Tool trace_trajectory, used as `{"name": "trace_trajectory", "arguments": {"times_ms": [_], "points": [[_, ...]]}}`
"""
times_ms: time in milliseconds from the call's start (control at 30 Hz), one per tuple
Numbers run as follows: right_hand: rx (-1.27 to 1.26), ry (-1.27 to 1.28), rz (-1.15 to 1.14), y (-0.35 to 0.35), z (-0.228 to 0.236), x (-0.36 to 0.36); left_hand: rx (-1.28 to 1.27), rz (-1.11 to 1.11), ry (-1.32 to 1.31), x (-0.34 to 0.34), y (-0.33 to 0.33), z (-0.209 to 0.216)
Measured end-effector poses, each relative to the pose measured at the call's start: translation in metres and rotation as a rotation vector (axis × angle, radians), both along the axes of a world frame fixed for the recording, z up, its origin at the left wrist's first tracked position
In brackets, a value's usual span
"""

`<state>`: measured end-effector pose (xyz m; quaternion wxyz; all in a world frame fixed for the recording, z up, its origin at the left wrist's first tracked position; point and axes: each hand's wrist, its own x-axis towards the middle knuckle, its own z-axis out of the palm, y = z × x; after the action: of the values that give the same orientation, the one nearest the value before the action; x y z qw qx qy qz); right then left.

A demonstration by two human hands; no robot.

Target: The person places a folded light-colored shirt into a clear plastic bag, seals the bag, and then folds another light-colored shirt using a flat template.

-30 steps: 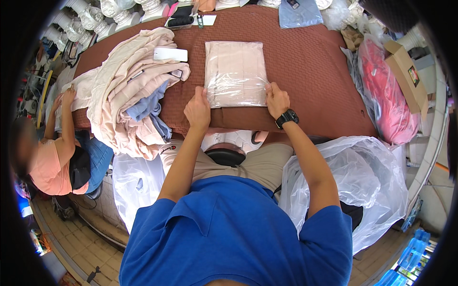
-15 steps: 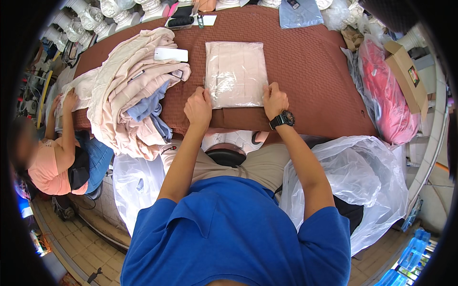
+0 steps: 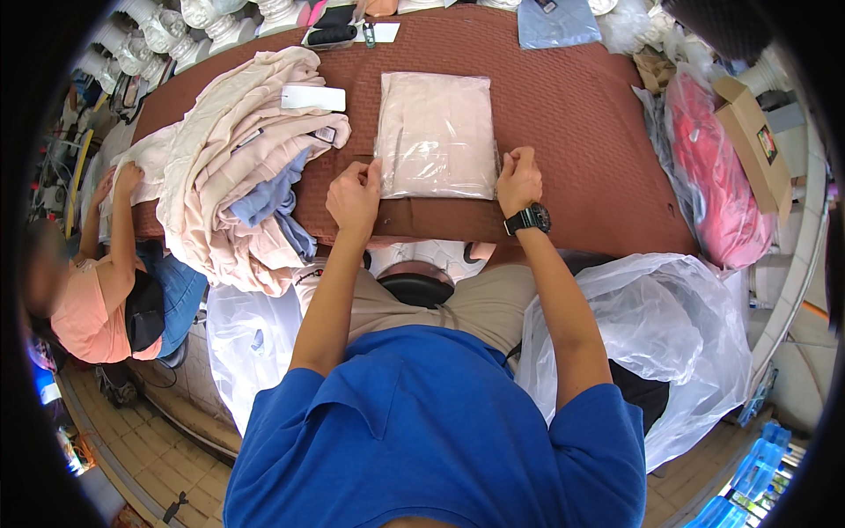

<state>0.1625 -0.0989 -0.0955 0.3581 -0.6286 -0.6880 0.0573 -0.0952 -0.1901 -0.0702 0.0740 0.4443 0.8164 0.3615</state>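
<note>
A folded pale pink garment [image 3: 437,123] lies flat inside a clear plastic bag [image 3: 440,187] on the brown quilted table cover. At the bag's near left edge, my left hand [image 3: 354,195] is closed with curled fingers pinching the plastic. Opposite it my right hand [image 3: 520,183], a black watch [image 3: 531,219] on its wrist, is closed on the near right edge. To the left sits a heap of pale pink garments [image 3: 220,158] with a white tag [image 3: 313,98] on top and a blue-grey cloth [image 3: 268,195] among them.
At far left a person in a peach shirt [image 3: 97,304] has hands on the heap's edge. A packed blue garment [image 3: 557,24] lies at the back. Pink-red goods in plastic [image 3: 717,172] and a cardboard box [image 3: 757,145] stand right. Large clear plastic bags [image 3: 678,326] hang beside my legs.
My hands have moved slightly apart, each outward along the bag's sides. The bagged garment stays flat in nearly the same place.
</note>
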Motion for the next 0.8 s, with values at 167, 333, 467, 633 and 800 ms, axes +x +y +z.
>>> {"name": "trace_trajectory", "arguments": {"times_ms": [167, 333, 467, 633, 800], "points": [[0.117, -0.227, 0.341, -0.022, 0.059, -0.025, 0.512, -0.113, 0.204, -0.003, 0.009, -0.001], [0.231, -0.271, 0.603, 0.002, 0.037, -0.073, 0.305, -0.699, 0.308, 0.016, 0.046, -0.004], [0.105, -0.267, 0.434, 0.025, 0.016, -0.073, 0.171, -0.763, 0.367, 0.008, 0.069, -0.003], [0.025, -0.248, 0.427, 0.022, 0.011, -0.068, 0.084, -0.794, 0.358, 0.008, 0.070, -0.009], [0.001, -0.268, 0.418, 0.022, 0.015, -0.070, 0.050, -0.798, 0.343, 0.007, 0.073, -0.010]]}}
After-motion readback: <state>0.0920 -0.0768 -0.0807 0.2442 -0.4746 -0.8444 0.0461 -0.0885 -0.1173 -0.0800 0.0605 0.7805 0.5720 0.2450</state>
